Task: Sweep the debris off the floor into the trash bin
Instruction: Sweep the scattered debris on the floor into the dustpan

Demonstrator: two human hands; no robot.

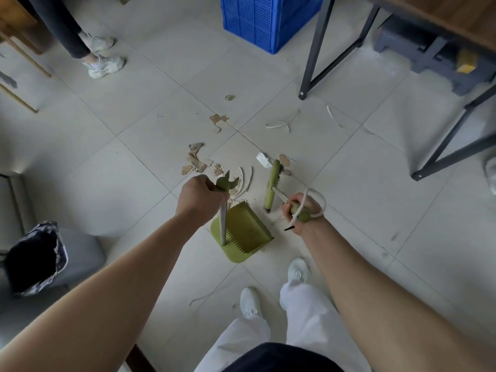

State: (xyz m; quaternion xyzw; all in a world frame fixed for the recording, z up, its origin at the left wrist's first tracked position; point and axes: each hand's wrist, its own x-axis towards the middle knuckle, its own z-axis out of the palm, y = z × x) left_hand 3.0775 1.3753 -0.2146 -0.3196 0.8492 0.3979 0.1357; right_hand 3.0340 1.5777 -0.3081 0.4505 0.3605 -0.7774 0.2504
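Note:
My left hand grips the top of the upright handle of a green dustpan that rests on the tiled floor in front of my feet. My right hand holds the handle of a green broom, a white cord looped round the wrist. The broom head lies on the floor just right of the pan's mouth. Cardboard scraps, white strips and a white paper piece lie scattered beyond the pan. A trash bin with a dark patterned liner stands at lower left.
More debris lies farther out: cardboard, white strips. A blue crate stands at the top. Black table legs and a grey toolbox are at right. Another person's feet stand at upper left. A white strip lies near my shoes.

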